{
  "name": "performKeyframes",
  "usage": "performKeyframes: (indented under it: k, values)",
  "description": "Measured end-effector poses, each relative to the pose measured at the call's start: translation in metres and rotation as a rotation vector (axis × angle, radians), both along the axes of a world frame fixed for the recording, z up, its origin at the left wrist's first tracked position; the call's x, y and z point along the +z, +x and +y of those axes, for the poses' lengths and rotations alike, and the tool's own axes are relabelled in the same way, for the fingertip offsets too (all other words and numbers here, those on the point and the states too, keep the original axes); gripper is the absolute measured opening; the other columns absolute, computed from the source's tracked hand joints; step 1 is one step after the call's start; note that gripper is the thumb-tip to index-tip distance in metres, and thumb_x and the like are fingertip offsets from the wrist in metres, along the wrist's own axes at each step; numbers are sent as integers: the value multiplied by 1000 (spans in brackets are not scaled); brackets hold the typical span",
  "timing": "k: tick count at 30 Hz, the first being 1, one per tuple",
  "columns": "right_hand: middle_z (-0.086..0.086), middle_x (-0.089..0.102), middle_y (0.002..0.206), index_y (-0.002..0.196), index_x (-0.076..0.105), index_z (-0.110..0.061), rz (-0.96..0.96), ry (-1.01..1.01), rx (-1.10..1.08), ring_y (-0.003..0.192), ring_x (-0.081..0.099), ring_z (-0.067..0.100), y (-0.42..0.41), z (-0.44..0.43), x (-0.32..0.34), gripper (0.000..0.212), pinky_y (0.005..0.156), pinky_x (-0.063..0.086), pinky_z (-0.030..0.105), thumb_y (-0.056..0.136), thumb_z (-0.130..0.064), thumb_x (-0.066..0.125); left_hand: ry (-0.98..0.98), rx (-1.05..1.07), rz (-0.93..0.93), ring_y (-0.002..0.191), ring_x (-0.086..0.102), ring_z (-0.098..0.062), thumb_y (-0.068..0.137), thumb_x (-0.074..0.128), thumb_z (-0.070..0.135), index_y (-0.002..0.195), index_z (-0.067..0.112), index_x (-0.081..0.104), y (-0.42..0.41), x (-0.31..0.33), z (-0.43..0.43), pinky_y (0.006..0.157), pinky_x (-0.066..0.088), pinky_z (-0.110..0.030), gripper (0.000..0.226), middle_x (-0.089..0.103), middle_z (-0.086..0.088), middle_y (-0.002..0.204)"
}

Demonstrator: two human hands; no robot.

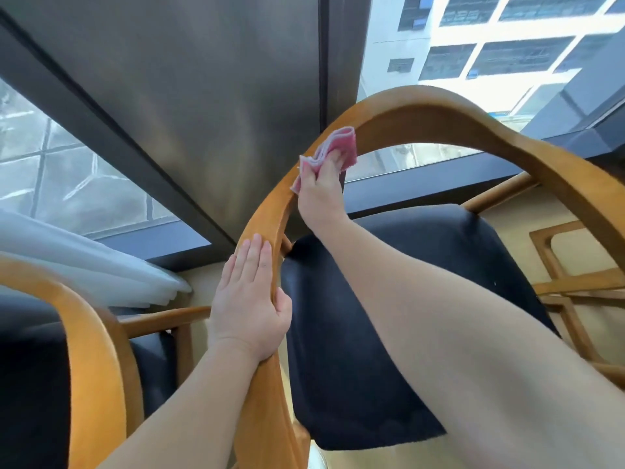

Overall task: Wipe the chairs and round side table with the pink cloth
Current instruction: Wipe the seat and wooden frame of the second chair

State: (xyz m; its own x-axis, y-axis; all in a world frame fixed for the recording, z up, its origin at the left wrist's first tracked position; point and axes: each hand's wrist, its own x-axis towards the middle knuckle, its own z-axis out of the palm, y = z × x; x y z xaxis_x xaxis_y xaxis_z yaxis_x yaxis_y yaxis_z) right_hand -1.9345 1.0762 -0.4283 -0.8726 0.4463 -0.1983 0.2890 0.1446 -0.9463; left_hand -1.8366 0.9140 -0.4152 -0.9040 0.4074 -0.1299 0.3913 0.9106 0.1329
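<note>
Pink cloth (333, 151), bunched and folded, sits pressed against the inner face of the curved wooden backrest rail (422, 110) of the near chair, on the upper-left part of the arc. Right hand (319, 194) grips it: fingers (334, 157) curled closed into the fabric, thumb side against the rail, cloth sticking out above and to the left of the knuckles. Right forearm reaches in from lower right, crossing over the dark seat cushion (389, 316).

Left hand (250, 299) lies lower on the same rail. Its 4 fingers (253, 255) are extended flat and together along the outer face of the wood, thumb wrapped onto the inner edge; it braces the rail and holds nothing else. Cloth and left hand are well apart along the arc, with bare orange-brown wood between them.

A 2nd chair (91, 350) of the same type stands at left: same bent wooden rail, dark cushion, horizontal wooden crossbar. At right edge, a wooden frame (558, 275) with crossed slats; whether it belongs to the round side table, cannot tell.

Room: large window glass (67, 170) with dark frames behind the chairs, a wide dark panel (203, 96) between panes, white sheer curtain (84, 265) gathered at left. A pale multi-storey building shows through the upper-right pane. Floor looks pale beige. No legible writing or labels.
</note>
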Motion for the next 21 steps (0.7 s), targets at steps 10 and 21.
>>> performKeyframes:
  k: [10,21]
  values:
    - [10,-35,155,146,-28,-5,41,-78,-251,146,-23,23,-33,57,13,77,122,2,43,105,-32,32,-2,4,2,142,-15,-9,91,20,44,151,22,0,0,-1,0,114,-7,-29,67,-8,5,158]
    - [15,-34,154,148,-23,-4,34,-72,-589,147,-18,31,-27,153,2,77,122,9,42,104,-38,31,3,10,5,142,-12,-10,90,21,45,150,23,0,0,-5,-1,114,-4,-31,67,-13,8,153]
